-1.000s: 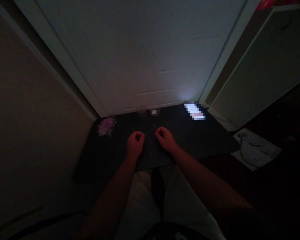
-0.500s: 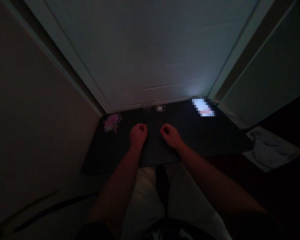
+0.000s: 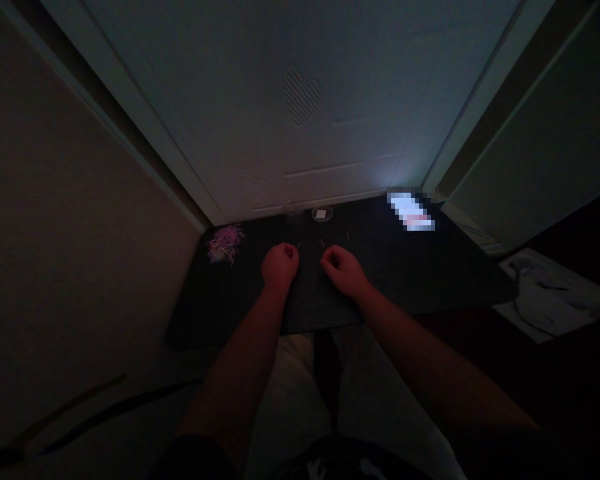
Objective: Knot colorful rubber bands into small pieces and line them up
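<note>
My left hand (image 3: 281,265) is closed in a pinch above the dark table (image 3: 400,280). A tiny thin sliver shows at its fingertips, too small and dim to name. To its right, my right hand (image 3: 346,271) also has thumb and forefinger curled together, and whatever they hold cannot be made out. The two hands are a short gap apart. Just beyond the right fingertips lie small thin pieces (image 3: 322,243), and another thin piece (image 3: 348,235) rests farther back. A tangled pile of pinkish, pale thin strips (image 3: 225,244) sits at the table's left end.
At the back edge stand a clear container (image 3: 295,214) and a shallow round dish (image 3: 323,214) with a white square in it. A glowing, blurred-out rectangle (image 3: 411,211) lies at back right. A pale door (image 3: 230,100) rises behind. The room is very dim.
The view has shifted slightly. My left hand has moved a little to the right, nearer my right hand, and the sliver at its fingertips shows more clearly. Both hands stay pinched.
</note>
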A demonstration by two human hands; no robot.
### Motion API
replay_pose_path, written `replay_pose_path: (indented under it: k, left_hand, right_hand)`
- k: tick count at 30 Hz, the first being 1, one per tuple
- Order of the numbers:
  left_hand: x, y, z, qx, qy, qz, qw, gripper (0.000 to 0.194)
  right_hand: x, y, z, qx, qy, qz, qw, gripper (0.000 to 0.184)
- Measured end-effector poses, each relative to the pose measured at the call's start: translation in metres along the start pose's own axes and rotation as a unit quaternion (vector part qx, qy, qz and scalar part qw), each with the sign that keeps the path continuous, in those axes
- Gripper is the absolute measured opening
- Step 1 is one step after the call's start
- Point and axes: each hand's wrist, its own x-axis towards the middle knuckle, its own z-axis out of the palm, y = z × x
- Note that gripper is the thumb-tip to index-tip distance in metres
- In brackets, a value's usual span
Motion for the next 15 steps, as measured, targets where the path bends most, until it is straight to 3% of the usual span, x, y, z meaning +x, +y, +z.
replay_pose_path:
  k: [15]
  left_hand:
    - [0.0008,-0.0025,0.0006,-0.006,-0.030,0.024,0.999,0.020]
  right_hand:
    - [0.0000,0.0008,-0.0003,-0.012,0.001,-0.002,1.000,0.007]
